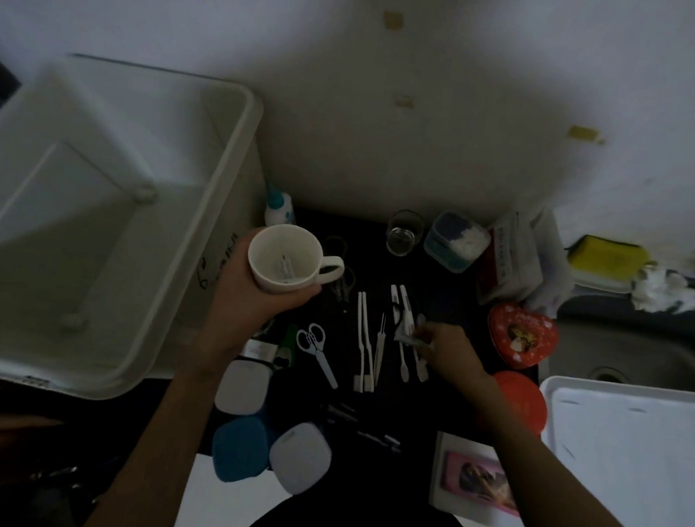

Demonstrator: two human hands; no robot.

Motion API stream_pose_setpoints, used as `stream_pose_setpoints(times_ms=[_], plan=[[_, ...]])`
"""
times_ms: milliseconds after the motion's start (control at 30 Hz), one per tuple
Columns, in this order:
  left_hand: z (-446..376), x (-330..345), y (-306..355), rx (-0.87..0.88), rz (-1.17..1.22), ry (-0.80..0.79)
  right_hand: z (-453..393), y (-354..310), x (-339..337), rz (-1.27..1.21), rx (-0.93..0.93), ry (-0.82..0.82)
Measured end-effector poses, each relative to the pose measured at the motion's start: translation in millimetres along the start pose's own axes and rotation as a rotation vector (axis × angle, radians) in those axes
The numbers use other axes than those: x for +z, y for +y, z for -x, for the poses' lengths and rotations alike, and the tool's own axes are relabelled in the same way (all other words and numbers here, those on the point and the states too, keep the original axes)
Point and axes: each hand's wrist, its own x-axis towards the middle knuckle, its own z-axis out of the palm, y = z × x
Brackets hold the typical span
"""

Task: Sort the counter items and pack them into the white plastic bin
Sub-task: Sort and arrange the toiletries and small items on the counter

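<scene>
**A:** From the head view, how far along does the sorting look?

**B:** Early, I'd judge. The white plastic bin [100,214] stands at the left of the counter and nothing shows inside it.

**A:** And the hands?

**B:** The left hand [249,296] is wrapped round a white mug [286,259], held above the counter just beside the bin's right wall. A small pale item lies in the bottom of the mug; too dim to name. The right hand [448,349] pinches a small packet or tube [411,337] among the white toothbrushes [366,341].

**A:** What is left on the counter?

**B:** Nearly everything. White scissors [318,352] near the left wrist, a drinking glass [404,232] and a cotton-swab box [456,242] at the back, a red heart-shaped tin [521,337] at the right, and three rounded cases [266,429] at the front edge, two pale and one blue.

**A:** So the mug is being used as a collector?

**B:** That's my guess: small pieces go into it before it goes into the bin. None of that packing is done yet.
</scene>
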Motion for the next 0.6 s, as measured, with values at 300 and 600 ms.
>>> stream_pose_setpoints(times_ms=[300, 600], plan=[[4.8, 3.2, 0.1, 0.012, 0.013, -0.001, -13.6, -21.0, 8.0, -0.188, 0.151, 0.149], [8.7, 1.7, 1.7, 0.031, 0.004, 0.001, -15.2, -35.5, 17.5, -0.01, 0.201, 0.122]])
